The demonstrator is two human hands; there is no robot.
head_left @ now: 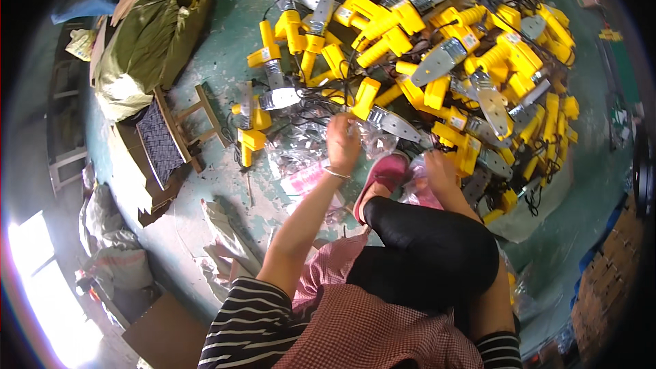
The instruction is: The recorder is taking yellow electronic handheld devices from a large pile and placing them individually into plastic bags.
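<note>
A big heap of yellow-handled pipe welding irons (393, 37) with flat silver heating plates and black cords lies on the floor before me. My left hand (343, 143) is closed at the heap's near edge, its fingertips at a black power cord (348, 85). Just beyond it lies one iron (366, 98), its plate (393, 123) pointing right. My right hand (441, 169) is closed to the right of that plate's tip, beside more irons; what its fingers hold is hidden. Clear plastic bags (290, 150) lie crumpled to the left of my left hand.
My pink shoe (387, 172) is between my hands. On the left stand a low wooden stool with a woven seat (161, 138), a torn cardboard box (133, 164) and a large olive sack (154, 41). Stacked brown cardboard (608, 287) is at the far right.
</note>
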